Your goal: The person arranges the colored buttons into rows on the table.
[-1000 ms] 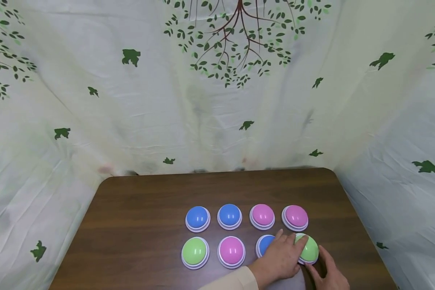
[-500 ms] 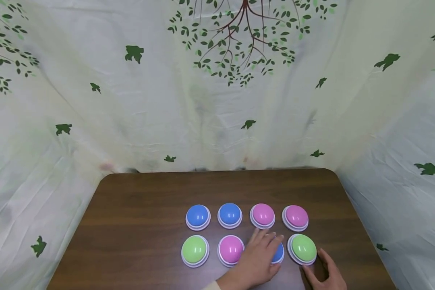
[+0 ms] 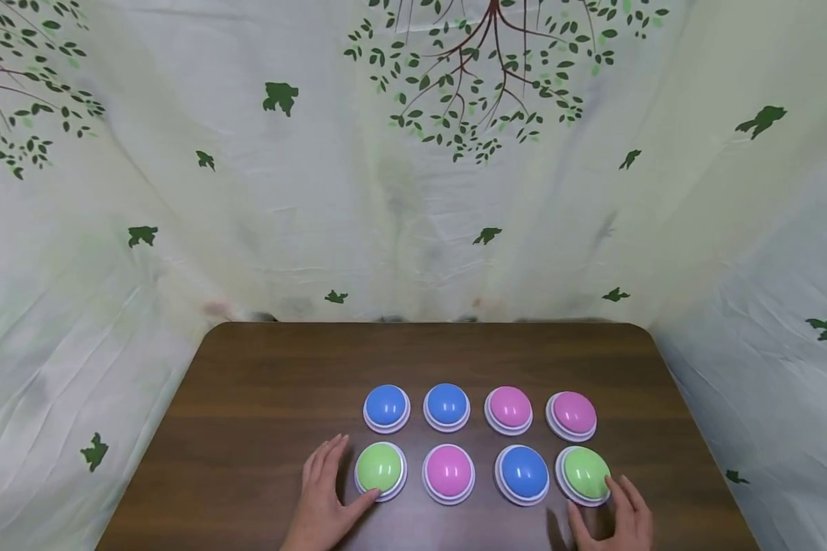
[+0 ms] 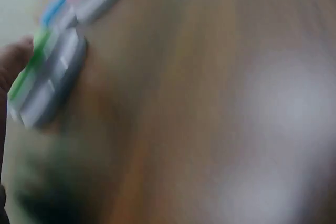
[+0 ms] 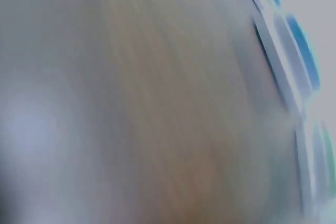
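Observation:
Domed push buttons with white round bases stand on the table in two rows. My left hand [image 3: 327, 497] is spread beside the left green button [image 3: 378, 468], its thumb tip overlapping that button's near edge and its fingers reaching up along the left side. At the other end of the near row is the right green button [image 3: 586, 473]. My right hand [image 3: 620, 516] lies at its lower right, fingertips right at the rim and the thumb below. Between the two green ones sit a pink button [image 3: 449, 471] and a blue button [image 3: 524, 472]. Both wrist views are blurred.
Behind, the far row holds two blue buttons [image 3: 386, 405] on the left and two pink buttons [image 3: 510, 407] on the right. The brown wooden table [image 3: 282, 367] has rounded far corners. A white cloth [image 3: 400, 229] printed with leaves and birds hangs around it.
My left hand has moved left from the right green button, past the blue one, to the left green button. My right hand stays by the right green button, which has shifted slightly.

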The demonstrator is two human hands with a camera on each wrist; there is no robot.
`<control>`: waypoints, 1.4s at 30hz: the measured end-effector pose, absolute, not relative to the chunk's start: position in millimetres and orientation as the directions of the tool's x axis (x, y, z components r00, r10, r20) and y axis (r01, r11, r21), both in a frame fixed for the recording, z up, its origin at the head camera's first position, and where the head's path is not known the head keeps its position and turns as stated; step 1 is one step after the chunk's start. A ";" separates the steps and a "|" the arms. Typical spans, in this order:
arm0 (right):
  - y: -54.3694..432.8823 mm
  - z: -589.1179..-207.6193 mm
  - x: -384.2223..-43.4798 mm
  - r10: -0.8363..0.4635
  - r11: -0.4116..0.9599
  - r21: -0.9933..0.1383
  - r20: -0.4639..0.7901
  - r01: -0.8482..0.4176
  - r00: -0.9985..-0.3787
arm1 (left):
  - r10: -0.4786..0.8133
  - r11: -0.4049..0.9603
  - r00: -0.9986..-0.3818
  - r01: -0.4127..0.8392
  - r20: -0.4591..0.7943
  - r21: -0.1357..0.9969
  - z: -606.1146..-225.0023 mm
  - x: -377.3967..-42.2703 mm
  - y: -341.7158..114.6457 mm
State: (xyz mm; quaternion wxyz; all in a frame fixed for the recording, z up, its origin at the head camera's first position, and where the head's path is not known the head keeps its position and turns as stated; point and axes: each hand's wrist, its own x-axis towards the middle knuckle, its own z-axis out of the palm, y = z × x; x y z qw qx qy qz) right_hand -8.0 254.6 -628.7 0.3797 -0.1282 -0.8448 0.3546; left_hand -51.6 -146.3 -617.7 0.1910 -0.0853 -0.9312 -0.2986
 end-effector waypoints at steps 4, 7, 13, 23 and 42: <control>217.7 -633.7 -10.1 0.262 0.659 -0.632 0.702 -0.408 -0.663 | 0.037 0.819 -0.943 0.219 0.332 0.531 -634.4 -44.1 -156.1; 182.7 -630.8 -7.7 0.062 0.538 -0.707 0.576 -0.459 -0.815 | 0.030 0.836 -0.952 0.192 0.306 0.514 -640.7 -43.2 -153.8; 131.7 -622.8 -14.4 -0.046 0.506 -0.856 0.100 -0.109 -0.994 | -0.019 0.850 -0.959 0.134 0.282 0.509 -646.1 -42.9 -148.4; 118.7 -634.0 -23.2 0.058 0.608 -0.782 0.212 -0.134 -0.976 | -0.040 0.843 -0.972 0.092 0.231 0.531 -642.8 -43.3 -149.1; 174.6 -649.4 -15.9 0.283 0.689 -0.649 0.651 -0.323 -0.704 | -0.053 0.847 -0.962 0.098 0.267 0.523 -644.8 -44.1 -148.8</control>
